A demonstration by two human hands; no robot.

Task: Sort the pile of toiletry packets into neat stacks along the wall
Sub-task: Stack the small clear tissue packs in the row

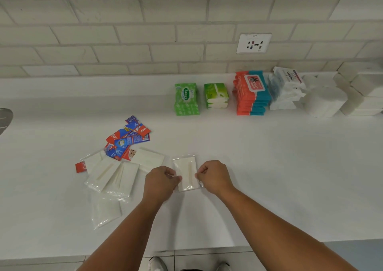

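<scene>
Packet (186, 173) between left hand (161, 180), right hand (213, 176)

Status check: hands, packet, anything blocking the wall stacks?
Left hand and right hand each pinch an edge of one white packet. Packet out on the counter, not yet stacked. Unsorted pile to its left; nothing between it and the wall stacks.

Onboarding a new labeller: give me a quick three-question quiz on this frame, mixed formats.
1. True or false: the left hand and the right hand both pinch one white packet.
2. Which stack stands below the wall socket? A green wipes; B red-and-blue wipes; C green tissues.
3. Fill in: the toothpaste sachets lie to the packet's ___.
Key: 1 true; 2 B; 3 left.
</scene>
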